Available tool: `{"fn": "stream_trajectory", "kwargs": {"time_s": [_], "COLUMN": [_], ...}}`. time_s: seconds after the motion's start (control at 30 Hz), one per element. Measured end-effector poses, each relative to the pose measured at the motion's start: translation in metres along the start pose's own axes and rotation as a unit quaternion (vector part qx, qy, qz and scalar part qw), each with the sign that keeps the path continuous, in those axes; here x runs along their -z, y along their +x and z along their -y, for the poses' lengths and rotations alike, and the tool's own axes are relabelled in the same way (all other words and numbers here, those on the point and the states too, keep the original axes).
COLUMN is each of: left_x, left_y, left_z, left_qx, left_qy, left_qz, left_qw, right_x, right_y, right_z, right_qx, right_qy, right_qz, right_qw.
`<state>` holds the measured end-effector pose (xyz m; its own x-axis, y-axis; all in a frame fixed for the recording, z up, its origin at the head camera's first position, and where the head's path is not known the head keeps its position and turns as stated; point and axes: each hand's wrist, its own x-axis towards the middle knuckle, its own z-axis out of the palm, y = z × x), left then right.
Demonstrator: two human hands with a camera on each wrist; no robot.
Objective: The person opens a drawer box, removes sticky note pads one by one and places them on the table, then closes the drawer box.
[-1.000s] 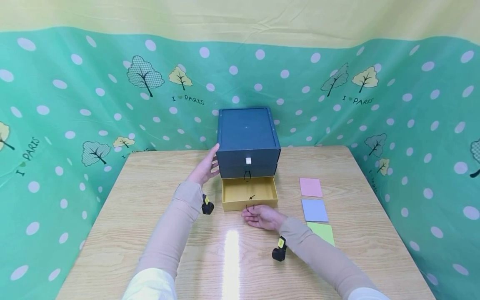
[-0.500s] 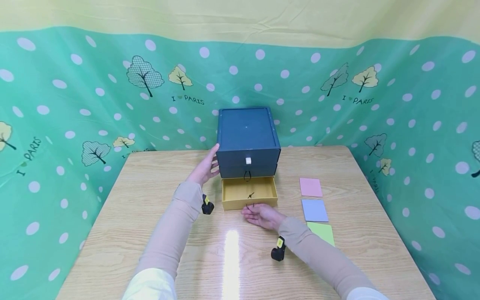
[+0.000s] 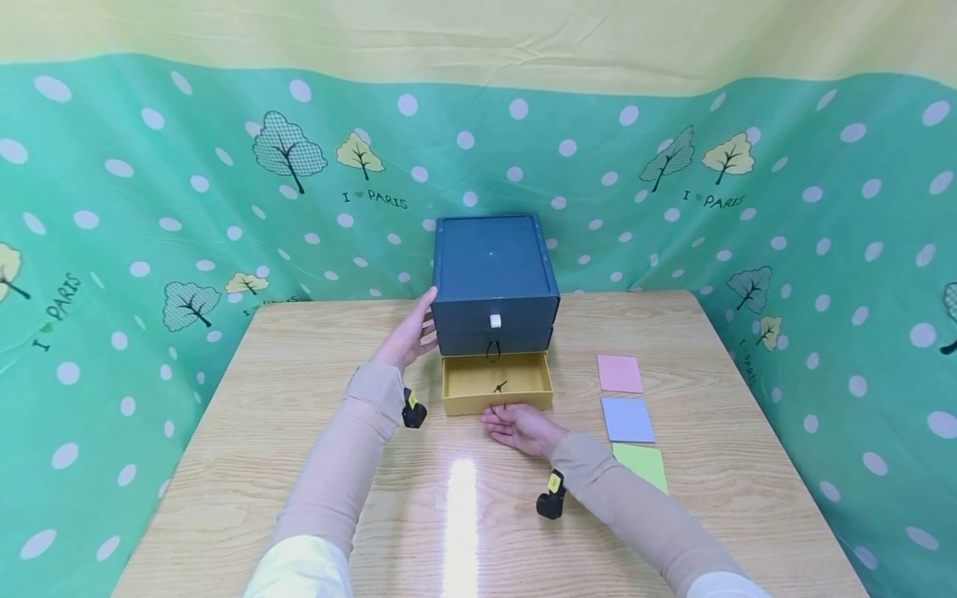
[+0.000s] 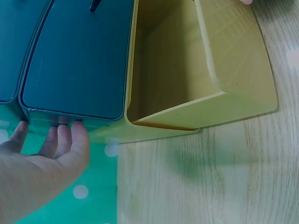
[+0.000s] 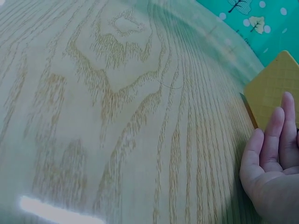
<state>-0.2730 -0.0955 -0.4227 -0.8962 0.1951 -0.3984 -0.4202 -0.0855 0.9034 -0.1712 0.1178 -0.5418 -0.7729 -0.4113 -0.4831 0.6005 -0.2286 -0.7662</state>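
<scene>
A dark blue drawer cabinet [image 3: 493, 259] stands at the back middle of the table, its yellow bottom drawer [image 3: 459, 404] partly pulled out. The drawer's inside looks bare apart from a dark knotted cord end [image 3: 500, 386] near its front wall. My left hand [image 3: 407, 336] rests against the cabinet's left side, with its fingertips on the blue wall in the left wrist view. My right hand [image 3: 526, 429] is at the drawer front by the black cord loop. Its fingers [image 5: 274, 123] are extended along the yellow front in the right wrist view; the thumb is hidden there.
Pink [image 3: 619, 373], blue [image 3: 627, 419] and green [image 3: 641, 465] paper squares lie in a column on the wooden table [image 3: 299, 374], right of the cabinet. A white knob [image 3: 495, 321] and another black loop [image 3: 493, 350] are on the upper drawers. A green dotted curtain surrounds the table.
The yellow drawer has slid slightly inward toward the cabinet, and my right hand has moved forward with it. My left hand has stayed in place.
</scene>
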Motion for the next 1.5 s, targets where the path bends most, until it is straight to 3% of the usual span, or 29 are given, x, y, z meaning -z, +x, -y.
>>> {"fn": "stream_trajectory", "kwargs": {"time_s": [0.77,1.5], "left_x": [0.001,0.0], "left_y": [-0.001,0.001], "left_z": [0.0,-0.001], "left_qx": [0.002,0.013], "left_qy": [0.003,0.004], "left_qz": [-0.001,-0.003], "left_qw": [1.0,0.9999], "right_x": [-0.007,-0.008], "right_y": [0.009,0.016], "right_z": [0.005,0.014], "right_qx": [0.009,0.021], "right_qy": [0.048,0.045], "right_qz": [-0.028,-0.034], "right_qw": [0.9984,0.9982]}}
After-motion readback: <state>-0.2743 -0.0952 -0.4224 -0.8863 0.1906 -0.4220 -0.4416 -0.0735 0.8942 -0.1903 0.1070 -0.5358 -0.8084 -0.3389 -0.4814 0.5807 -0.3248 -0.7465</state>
